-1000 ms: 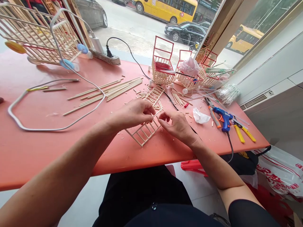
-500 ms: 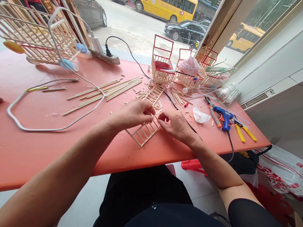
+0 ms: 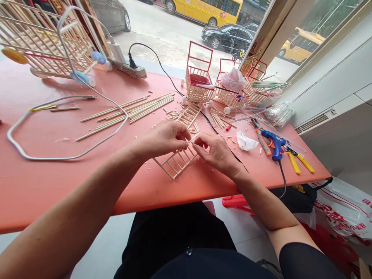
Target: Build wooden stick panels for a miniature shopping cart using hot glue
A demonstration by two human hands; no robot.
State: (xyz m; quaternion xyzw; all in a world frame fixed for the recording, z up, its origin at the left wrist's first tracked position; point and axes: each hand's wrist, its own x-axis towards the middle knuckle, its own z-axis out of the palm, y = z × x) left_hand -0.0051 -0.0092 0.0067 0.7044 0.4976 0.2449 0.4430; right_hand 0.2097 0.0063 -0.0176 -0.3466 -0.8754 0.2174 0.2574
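A small ladder-like frame of thin wooden sticks (image 3: 178, 164) lies near the table's front edge, between my hands. My left hand (image 3: 167, 137) pinches the frame's upper end with thumb and fingers; part of the frame is hidden beneath it. At the frame's right corner, my right hand (image 3: 216, 153) has its fingertips closed on the wood. Just beyond my hands lies a second stick frame (image 3: 189, 115), among short cut pieces. Long wooden sticks (image 3: 139, 110) are spread to the left of it.
Small stick carts (image 3: 200, 83) stand at the back, and a larger cart (image 3: 46, 42) at the far left. A blue glue gun (image 3: 274, 142) and yellow-handled pliers (image 3: 300, 162) lie on the right. A black cord (image 3: 232, 153) runs behind my right hand. A white cable (image 3: 58, 158) loops at left.
Almost nothing differs. Both hands stay at the same places on the stick frame, and the whole view has shifted very slightly.
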